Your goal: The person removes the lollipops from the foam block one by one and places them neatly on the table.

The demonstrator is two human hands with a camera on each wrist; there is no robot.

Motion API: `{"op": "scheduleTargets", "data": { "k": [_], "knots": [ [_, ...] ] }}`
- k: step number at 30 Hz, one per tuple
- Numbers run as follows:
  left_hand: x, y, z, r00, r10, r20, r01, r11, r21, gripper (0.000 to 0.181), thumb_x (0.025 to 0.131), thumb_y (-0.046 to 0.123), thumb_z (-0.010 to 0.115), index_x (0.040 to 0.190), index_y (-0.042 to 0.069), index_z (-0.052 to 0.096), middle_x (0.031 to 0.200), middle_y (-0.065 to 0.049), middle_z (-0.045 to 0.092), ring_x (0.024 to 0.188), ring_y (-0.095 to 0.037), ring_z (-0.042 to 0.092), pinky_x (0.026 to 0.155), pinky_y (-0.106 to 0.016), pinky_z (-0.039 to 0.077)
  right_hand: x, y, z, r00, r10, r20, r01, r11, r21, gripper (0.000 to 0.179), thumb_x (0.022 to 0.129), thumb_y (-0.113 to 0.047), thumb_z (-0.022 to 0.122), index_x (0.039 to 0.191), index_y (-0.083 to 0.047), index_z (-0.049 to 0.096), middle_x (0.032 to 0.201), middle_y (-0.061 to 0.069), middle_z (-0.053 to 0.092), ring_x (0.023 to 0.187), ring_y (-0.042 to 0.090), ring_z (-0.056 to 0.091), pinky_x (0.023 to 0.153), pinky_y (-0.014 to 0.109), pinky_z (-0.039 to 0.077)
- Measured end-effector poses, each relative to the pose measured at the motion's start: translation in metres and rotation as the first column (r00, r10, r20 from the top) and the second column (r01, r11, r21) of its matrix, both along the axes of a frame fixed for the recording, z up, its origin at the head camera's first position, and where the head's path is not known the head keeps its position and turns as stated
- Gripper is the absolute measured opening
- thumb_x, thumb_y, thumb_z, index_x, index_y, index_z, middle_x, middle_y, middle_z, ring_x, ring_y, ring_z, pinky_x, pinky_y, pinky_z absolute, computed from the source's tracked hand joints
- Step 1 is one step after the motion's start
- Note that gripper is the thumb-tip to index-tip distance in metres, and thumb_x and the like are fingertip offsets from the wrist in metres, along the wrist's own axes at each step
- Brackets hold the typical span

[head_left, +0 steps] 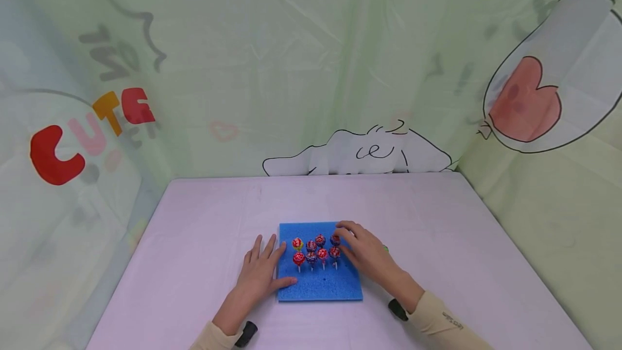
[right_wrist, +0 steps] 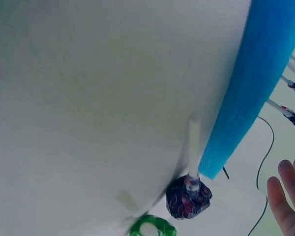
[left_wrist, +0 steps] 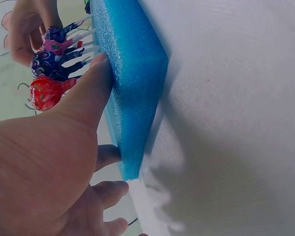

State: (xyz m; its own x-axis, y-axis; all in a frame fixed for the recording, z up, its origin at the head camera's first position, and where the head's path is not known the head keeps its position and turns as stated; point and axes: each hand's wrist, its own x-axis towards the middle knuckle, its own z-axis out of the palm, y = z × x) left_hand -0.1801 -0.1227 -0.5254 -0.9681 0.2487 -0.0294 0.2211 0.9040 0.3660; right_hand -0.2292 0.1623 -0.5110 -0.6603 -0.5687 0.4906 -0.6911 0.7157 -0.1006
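Right hand curls its fingers round a lollipop, seemingly planting it in the foam beneath them, left hand spread wide at the foam's edge; next probably calls for releasing, then taking the loose lollipop below those fingers

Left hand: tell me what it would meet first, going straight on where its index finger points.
Most likely the blue foam block: its left edge lies at the index fingertip of the left hand. Exact contact is hard to judge.
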Motion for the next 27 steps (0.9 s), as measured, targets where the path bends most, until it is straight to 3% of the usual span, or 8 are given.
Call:
{"op": "scheduleTargets", "data": {
  "k": [18,23,27],
  "knots": [
    [-0.001,0.000,-0.001,1.000,-0.001,0.009,0.001,1.000,-0.001,0.091,0.081,0.062,0.073,0.151,0.012,0.046,0.164,-0.018,0.030,0.153,-0.048,0.014,0.118,-0.066,0.023,-0.008,0.007,0.019,1.000,0.003,0.012,-0.002,0.997,-0.076,0.042,0.080,-0.011,0.085,0.118,-0.013,0.068,0.117,0.004,0.066,0.105,0.020,0.069,0.085,0.034,0.060],
    [-0.001,0.000,0.000,1.000,0.001,0.013,-0.001,1.000,0.004,0.091,0.081,0.062,0.073,0.151,0.012,0.046,0.164,-0.018,0.030,0.153,-0.048,0.014,0.118,-0.066,0.023,-0.008,0.011,0.025,0.996,-0.002,0.089,0.010,0.996,-0.086,0.039,0.081,-0.013,0.084,0.117,-0.015,0.069,0.112,0.001,0.067,0.101,0.016,0.069,0.084,0.034,0.061],
    [-0.001,0.000,0.000,1.000,0.002,0.009,-0.002,1.000,0.007,0.091,0.081,0.062,0.073,0.151,0.011,0.046,0.164,-0.018,0.031,0.153,-0.048,0.015,0.118,-0.066,0.023,-0.009,0.015,0.029,0.973,-0.032,0.227,0.049,0.996,-0.072,0.036,0.085,-0.017,0.081,0.119,-0.018,0.069,0.110,-0.002,0.069,0.101,0.015,0.069,0.085,0.035,0.060]
  ]
}}
